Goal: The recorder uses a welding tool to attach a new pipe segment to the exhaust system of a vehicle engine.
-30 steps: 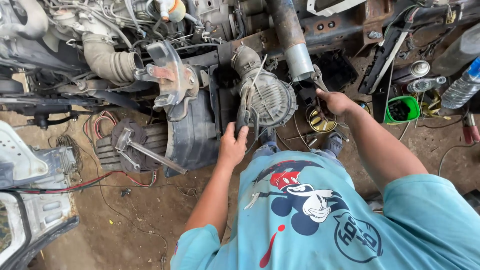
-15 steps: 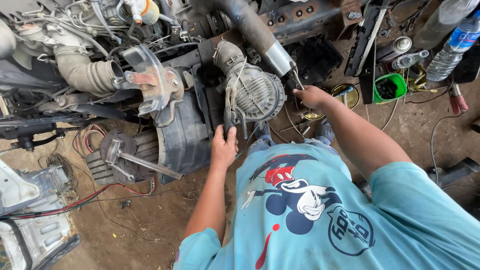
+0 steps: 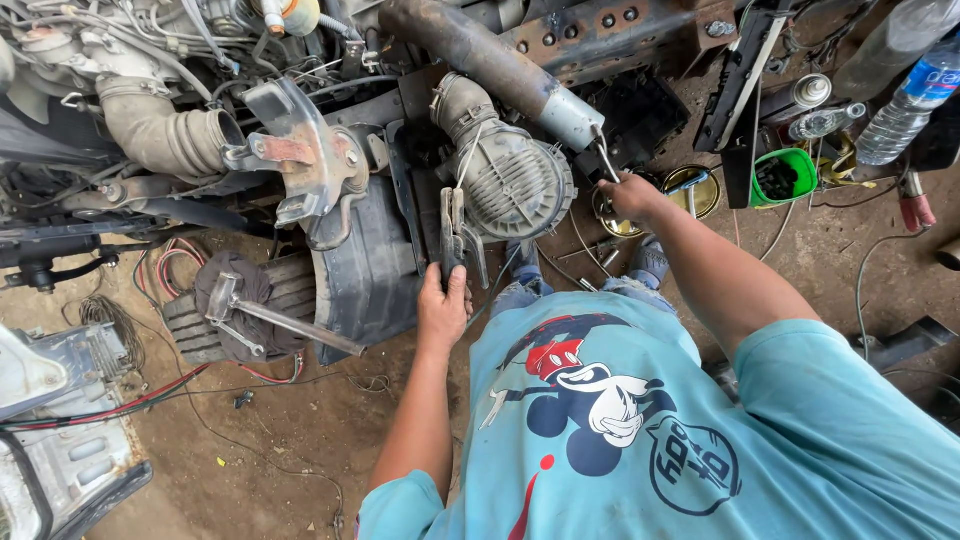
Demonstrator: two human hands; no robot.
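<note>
My left hand [image 3: 443, 305] grips the lower handles of grey pliers [image 3: 455, 225], which stand upright against the left side of a ribbed grey round housing [image 3: 520, 180]. My right hand [image 3: 630, 195] reaches further out and is closed on a slim metal wrench [image 3: 605, 158]. The wrench tip sits at the silver end of a rusty pipe [image 3: 470, 45], just right of the housing. My blue printed shirt [image 3: 620, 420] fills the lower frame, and my shoes [image 3: 650, 262] show below the housing.
A black plastic liner [image 3: 365, 275] and a rusty bracket [image 3: 300, 160] hang left of the pliers. A hammer [image 3: 270, 315] lies on a dark cloth. At right are a green tub [image 3: 785, 175], a round tin [image 3: 690, 190], a plastic bottle [image 3: 910, 100] and wires on the dirt.
My left hand rose from the black liner and took hold of the pliers. My right hand moved up from the round tin to the pipe's silver end with the wrench.
</note>
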